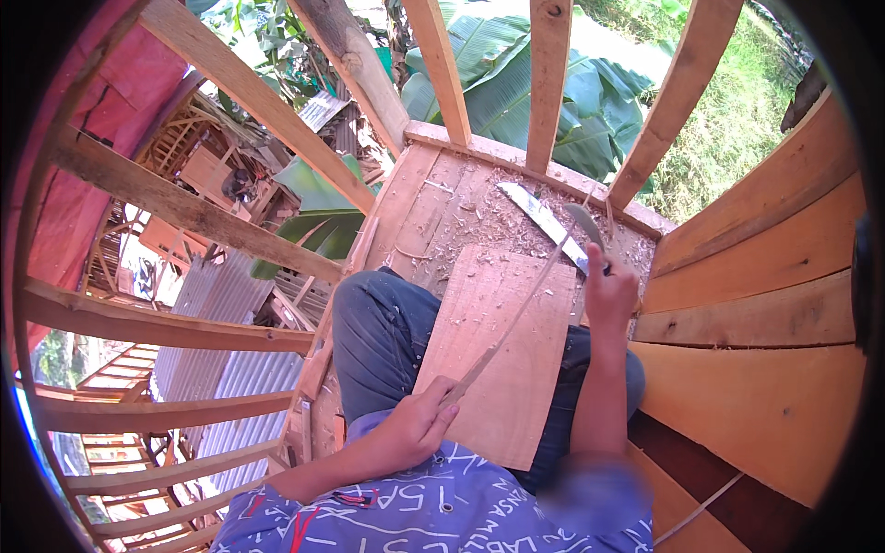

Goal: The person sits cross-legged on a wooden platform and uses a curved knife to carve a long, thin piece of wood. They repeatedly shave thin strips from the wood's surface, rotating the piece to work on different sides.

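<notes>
My left hand [426,419] is closed around the lower end of a long thin wooden strip [505,334]. The strip slants up and to the right across a wide wooden board [489,369], which rests on my lap. In my right hand [610,288] is a knife, its short curved blade [583,221] pointing up and away from me. The strip's far end comes close to this blade; whether they touch, I cannot tell. Just beyond the board lies a long flat silvery blade [539,214], perhaps a saw, partly hidden behind the knife and my right hand.
Curled wood shavings [461,217] litter the plank floor [419,180]. Upright wooden slats [550,83] stand along the far and left edges, with gaps between them. A wall of planks [737,313] rises close on my right. Below on the left are corrugated metal sheets [207,323].
</notes>
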A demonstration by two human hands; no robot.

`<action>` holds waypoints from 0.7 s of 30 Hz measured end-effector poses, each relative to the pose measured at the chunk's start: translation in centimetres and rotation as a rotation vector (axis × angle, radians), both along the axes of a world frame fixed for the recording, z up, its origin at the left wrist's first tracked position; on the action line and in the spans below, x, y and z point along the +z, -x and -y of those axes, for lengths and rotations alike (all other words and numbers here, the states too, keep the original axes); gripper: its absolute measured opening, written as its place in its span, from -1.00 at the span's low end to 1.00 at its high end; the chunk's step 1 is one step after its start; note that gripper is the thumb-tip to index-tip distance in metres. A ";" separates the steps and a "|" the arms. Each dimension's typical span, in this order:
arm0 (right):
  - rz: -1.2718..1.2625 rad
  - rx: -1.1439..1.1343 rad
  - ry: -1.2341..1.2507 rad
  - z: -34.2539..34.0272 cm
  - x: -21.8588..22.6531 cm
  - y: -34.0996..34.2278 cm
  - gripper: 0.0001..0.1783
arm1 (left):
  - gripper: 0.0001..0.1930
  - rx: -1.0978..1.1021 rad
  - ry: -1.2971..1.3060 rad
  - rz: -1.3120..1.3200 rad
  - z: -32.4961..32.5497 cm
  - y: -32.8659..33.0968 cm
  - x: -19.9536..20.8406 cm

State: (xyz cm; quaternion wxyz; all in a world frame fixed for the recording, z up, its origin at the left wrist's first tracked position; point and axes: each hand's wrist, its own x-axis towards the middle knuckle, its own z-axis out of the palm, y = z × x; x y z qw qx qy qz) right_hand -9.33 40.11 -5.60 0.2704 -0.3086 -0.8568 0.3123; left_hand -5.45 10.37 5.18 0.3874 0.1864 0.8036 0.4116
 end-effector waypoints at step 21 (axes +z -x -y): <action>-0.099 0.587 0.484 3.4 0.1 0.2 -0.49 | -0.69 0.472 -0.836 0.475 -2.7 6.5 -1.0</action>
